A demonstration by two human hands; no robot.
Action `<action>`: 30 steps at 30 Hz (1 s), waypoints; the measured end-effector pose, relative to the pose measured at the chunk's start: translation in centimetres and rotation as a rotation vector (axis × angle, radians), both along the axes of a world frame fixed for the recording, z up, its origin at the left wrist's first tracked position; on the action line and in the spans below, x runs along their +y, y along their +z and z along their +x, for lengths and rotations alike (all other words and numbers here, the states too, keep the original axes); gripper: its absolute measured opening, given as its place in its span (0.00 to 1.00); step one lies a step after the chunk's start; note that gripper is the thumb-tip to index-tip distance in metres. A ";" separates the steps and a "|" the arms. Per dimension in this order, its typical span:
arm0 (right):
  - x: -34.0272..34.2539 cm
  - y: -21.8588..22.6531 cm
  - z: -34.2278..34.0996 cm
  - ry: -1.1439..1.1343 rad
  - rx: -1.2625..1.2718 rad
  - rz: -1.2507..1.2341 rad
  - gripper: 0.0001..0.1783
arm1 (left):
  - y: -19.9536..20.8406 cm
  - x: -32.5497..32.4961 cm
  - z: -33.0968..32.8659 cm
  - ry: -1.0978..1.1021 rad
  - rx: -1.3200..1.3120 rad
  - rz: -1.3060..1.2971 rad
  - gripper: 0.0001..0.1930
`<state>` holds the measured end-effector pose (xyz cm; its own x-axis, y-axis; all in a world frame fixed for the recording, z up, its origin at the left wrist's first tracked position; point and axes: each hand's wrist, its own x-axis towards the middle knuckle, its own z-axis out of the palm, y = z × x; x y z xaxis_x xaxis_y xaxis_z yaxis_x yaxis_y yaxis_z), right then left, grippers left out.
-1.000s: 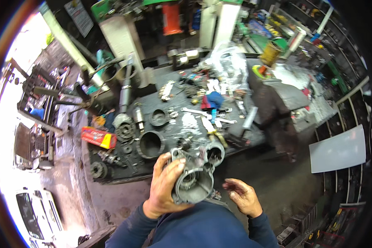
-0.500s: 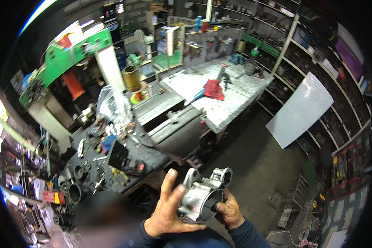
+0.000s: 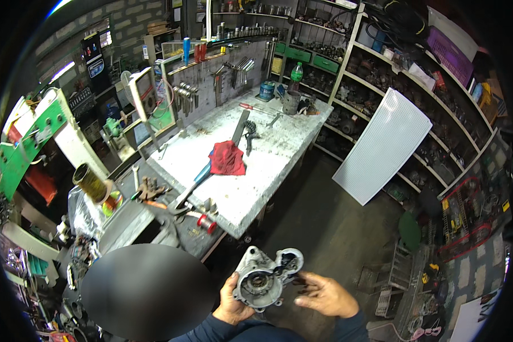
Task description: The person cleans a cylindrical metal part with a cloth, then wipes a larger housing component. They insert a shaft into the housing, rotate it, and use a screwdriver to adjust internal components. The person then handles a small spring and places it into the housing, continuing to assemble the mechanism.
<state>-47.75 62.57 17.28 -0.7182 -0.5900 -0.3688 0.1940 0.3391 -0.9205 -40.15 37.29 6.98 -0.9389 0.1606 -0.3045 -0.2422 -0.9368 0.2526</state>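
My left hand [image 3: 231, 301] grips a grey cast-metal starter housing [image 3: 260, 285] by its left side. The housing's hollow face points up at me, showing a round bore with a ring inside and a smaller round lobe at the upper right. Dark grease coats that lobe. Beside the housing's right edge is my right hand [image 3: 328, 294], its fingers apart and stretched towards the part. Whether a fingertip touches the metal I cannot tell.
Ahead stands a pale workbench [image 3: 279, 154] with a red rag [image 3: 228, 159], a blue-handled tool and a wrench. A white perforated panel [image 3: 383, 148] leans against shelves [image 3: 347, 85] at the right. A blurred round shape [image 3: 148, 292] covers the lower left.
The housing has turned so its hollow face points up. My left hand has closed on its side, and my right hand has come off it to the right. The view has swung right.
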 end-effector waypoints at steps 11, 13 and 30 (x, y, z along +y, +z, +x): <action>-2.1 5.0 -34.3 0.159 0.778 0.309 0.31 | 3.9 -5.4 -15.1 0.592 -0.083 -0.027 0.44; -4.0 6.5 -42.4 0.256 1.028 0.290 0.33 | 3.9 -6.1 -17.5 0.651 0.086 -0.064 0.44; -30.1 3.2 -103.5 0.779 1.368 0.865 0.34 | 1.4 0.6 -40.8 1.373 -0.178 -0.256 0.36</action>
<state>-151.20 32.45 20.44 -0.4261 -0.8889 -0.1682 -0.8982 0.3935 0.1959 -80.99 37.93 8.36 -0.2463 -0.9165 -0.3153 0.7683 -0.3829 0.5130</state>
